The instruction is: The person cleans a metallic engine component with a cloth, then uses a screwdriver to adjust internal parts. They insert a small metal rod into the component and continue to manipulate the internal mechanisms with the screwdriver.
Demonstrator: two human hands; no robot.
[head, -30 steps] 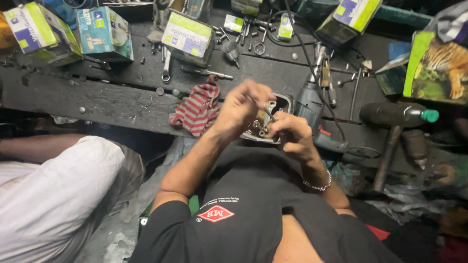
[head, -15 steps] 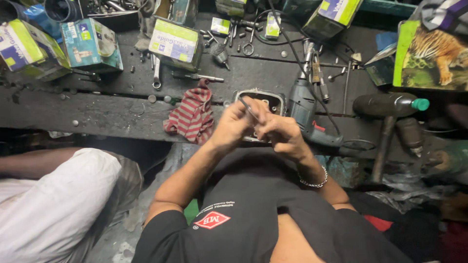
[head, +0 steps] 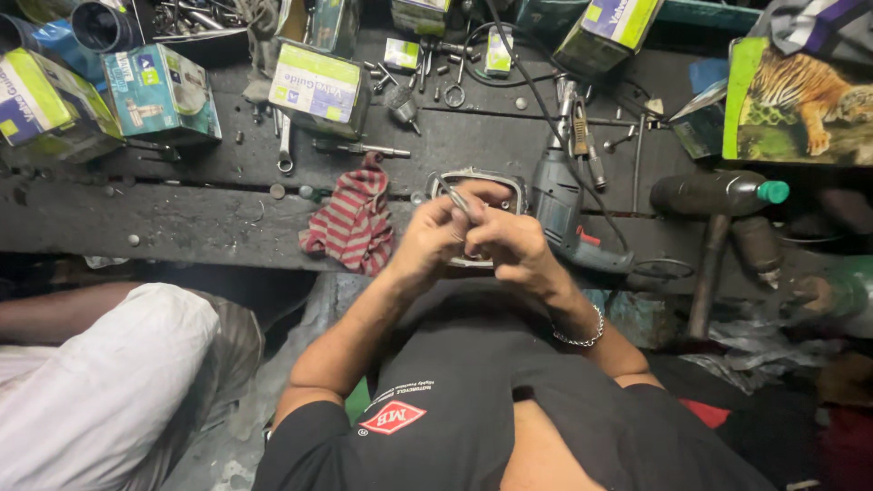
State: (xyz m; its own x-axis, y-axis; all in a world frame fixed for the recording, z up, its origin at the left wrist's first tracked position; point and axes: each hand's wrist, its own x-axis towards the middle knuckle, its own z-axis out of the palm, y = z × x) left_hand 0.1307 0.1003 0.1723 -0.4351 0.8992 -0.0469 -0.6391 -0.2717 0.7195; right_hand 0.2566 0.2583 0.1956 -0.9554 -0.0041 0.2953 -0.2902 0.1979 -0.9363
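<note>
Now my two hands sit pressed together over the grey metal engine cover (head: 479,182) that lies on the dark workbench (head: 182,218) — a second ago they were spread a little wider on it, with small dark parts showing between my fingers. My left hand (head: 435,244) has closed into a loose fist and pinches a thin silvery metal tool (head: 456,198) that angles up and away from me, its tip over the near rim of the cover. My right hand (head: 514,250) curls tight against the left, knuckles touching; whether it grips a small part of its own I cannot tell, since the fingers hide it. The cover itself has not shifted: it lies directly under and just beyond my hands, mostly hidden by them.

To my judgement, that pulling-in means the work has moved from holding the piece open to a fine, close operation with the tool.

Just left of my left hand lies a red-and-white striped rag (head: 353,223). Just right of my right hand rests a grey electric drill (head: 562,205), its black cord running away from me. Farther right lies a dark bottle with a green cap (head: 718,193). Beyond the rag — well away from my hands — stand green-and-white cardboard boxes (head: 318,84) among loose bolts. A person's white-sleeved arm (head: 100,382) is at my near left.
</note>
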